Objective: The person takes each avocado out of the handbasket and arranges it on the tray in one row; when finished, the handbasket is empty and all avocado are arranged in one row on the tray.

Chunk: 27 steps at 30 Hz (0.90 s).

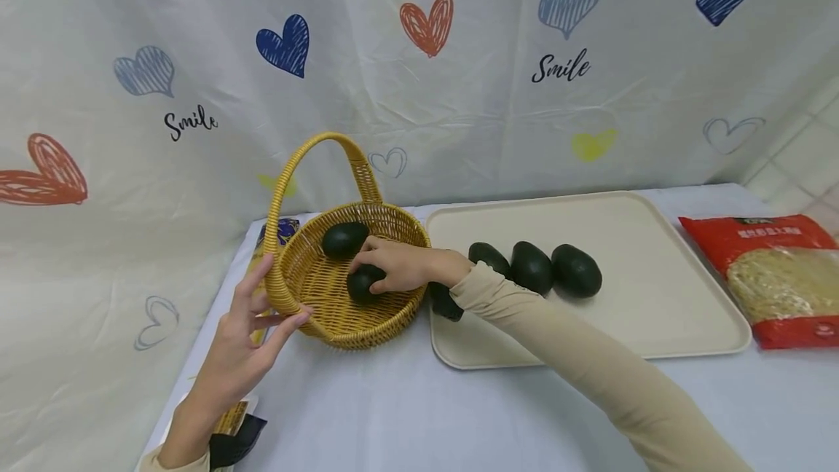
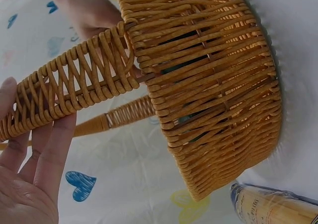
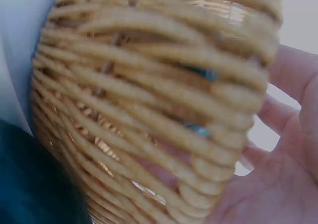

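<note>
A yellow-brown wicker basket [image 1: 367, 337] with a tall arched handle [image 1: 285, 195] stands on the left part of the table. My left hand [image 1: 239, 344] holds the handle near its left base, fingers on one side and thumb on the other; in the left wrist view, fingers show behind the handle's woven strip [image 2: 74, 77]. Inside the basket, my right hand [image 1: 406, 265] grips a dark green avocado [image 1: 362, 285] from above. Another avocado [image 1: 344, 240] lies behind it in the basket. In the right wrist view the wicker wall [image 3: 149, 85] covers most of the hand's fingers.
A cream tray [image 1: 655, 297] right of the basket bears several avocados [image 1: 577, 271], one partly under my right wrist. A red food bag [image 1: 780, 275] lies at the far right. A yellow-and-blue package [image 2: 273, 206] is left of the basket. Behind hangs a heart-printed cloth [image 1: 472, 115].
</note>
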Each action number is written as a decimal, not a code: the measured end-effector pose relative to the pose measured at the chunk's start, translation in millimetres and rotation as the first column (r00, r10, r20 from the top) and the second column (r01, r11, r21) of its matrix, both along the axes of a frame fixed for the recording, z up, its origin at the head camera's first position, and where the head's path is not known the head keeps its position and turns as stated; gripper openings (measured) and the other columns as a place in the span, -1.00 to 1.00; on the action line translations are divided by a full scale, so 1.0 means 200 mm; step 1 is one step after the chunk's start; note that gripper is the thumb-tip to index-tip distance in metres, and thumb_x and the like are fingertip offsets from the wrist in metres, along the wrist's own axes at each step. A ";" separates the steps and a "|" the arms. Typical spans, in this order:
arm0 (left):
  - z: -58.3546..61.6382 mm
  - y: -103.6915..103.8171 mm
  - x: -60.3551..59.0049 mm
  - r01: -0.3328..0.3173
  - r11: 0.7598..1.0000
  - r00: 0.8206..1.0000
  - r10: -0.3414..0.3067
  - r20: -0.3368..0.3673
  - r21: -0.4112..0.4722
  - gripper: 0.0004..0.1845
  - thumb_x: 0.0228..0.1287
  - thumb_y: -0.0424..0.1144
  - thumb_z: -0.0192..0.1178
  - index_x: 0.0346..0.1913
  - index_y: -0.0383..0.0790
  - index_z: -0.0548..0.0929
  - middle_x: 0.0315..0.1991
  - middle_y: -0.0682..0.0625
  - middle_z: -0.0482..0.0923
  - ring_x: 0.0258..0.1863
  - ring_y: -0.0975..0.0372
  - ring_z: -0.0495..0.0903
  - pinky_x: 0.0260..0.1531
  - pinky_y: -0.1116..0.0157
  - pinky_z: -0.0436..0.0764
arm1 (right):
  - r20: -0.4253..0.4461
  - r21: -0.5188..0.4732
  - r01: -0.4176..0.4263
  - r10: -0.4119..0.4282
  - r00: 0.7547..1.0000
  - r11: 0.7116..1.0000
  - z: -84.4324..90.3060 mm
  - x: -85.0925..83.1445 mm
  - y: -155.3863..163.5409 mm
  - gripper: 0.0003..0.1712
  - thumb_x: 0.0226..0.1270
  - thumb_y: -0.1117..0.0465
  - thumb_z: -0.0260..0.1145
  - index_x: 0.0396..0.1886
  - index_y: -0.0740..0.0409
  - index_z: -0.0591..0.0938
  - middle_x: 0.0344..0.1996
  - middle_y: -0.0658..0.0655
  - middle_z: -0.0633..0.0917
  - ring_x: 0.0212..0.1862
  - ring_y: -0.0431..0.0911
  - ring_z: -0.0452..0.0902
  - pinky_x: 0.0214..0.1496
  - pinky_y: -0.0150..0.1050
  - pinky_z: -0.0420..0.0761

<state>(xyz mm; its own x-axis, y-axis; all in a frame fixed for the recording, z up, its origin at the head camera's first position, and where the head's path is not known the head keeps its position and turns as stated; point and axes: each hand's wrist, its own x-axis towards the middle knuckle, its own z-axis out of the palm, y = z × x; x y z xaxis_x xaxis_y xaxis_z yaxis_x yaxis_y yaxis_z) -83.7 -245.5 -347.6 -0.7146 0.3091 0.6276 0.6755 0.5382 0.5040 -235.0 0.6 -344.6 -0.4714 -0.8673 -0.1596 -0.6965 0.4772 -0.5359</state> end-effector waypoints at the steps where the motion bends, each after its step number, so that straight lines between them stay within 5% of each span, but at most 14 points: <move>1: 0.00 0.00 0.00 0.001 1.000 1.000 -0.001 0.000 0.000 0.08 0.09 -0.66 0.47 0.62 -0.38 0.07 -0.16 -0.17 0.80 -0.10 0.38 0.74 -0.14 0.52 0.71 | 0.000 0.000 0.002 -0.002 1.000 1.000 0.00 0.01 0.00 -0.50 0.57 0.21 0.32 0.44 0.08 0.53 0.31 0.18 0.41 0.31 -0.01 0.42 0.43 -0.16 0.44; 6: 0.01 0.00 0.00 -0.011 1.000 1.000 0.011 -0.005 -0.007 0.13 0.01 -0.71 0.47 0.62 -0.37 0.07 -0.15 -0.18 0.80 -0.07 0.42 0.72 -0.13 0.54 0.70 | -0.020 -0.029 0.003 -0.003 1.000 1.000 0.00 0.04 -0.01 -0.53 0.56 0.21 0.34 0.40 0.09 0.56 0.32 0.18 0.41 0.34 0.00 0.43 0.46 -0.15 0.44; 12: 0.00 0.01 0.01 0.011 1.000 1.000 -0.011 0.000 0.011 0.14 -0.01 -0.77 0.44 0.62 -0.37 0.06 -0.15 -0.21 0.79 -0.09 0.41 0.73 -0.13 0.52 0.71 | -0.025 -0.036 0.000 -0.001 1.000 0.999 -0.03 0.07 -0.03 -0.54 0.58 0.12 0.33 0.39 0.08 0.60 0.16 0.15 0.45 0.14 -0.06 0.49 0.27 -0.22 0.53; 20: 0.00 0.00 0.01 0.013 1.000 1.000 -0.013 0.002 0.026 0.13 0.00 -0.77 0.43 0.62 -0.38 0.07 -0.12 -0.22 0.79 -0.07 0.42 0.72 -0.14 0.52 0.72 | -0.006 -0.044 -0.065 0.065 0.998 0.997 -0.04 0.13 -0.07 -0.71 0.50 0.16 0.42 0.14 0.06 0.69 0.18 0.12 0.51 0.24 -0.05 0.46 0.36 -0.22 0.49; 27: 0.00 0.00 -0.01 0.030 0.999 1.000 -0.030 -0.006 0.035 0.06 0.09 -0.71 0.44 0.61 -0.40 0.08 -0.15 -0.20 0.79 -0.10 0.40 0.73 -0.15 0.50 0.73 | 0.001 -0.041 -0.063 0.063 0.998 0.997 -0.03 0.12 -0.03 -0.48 0.40 0.26 0.49 0.30 0.16 0.58 0.28 0.13 0.55 0.36 -0.03 0.44 0.47 -0.20 0.43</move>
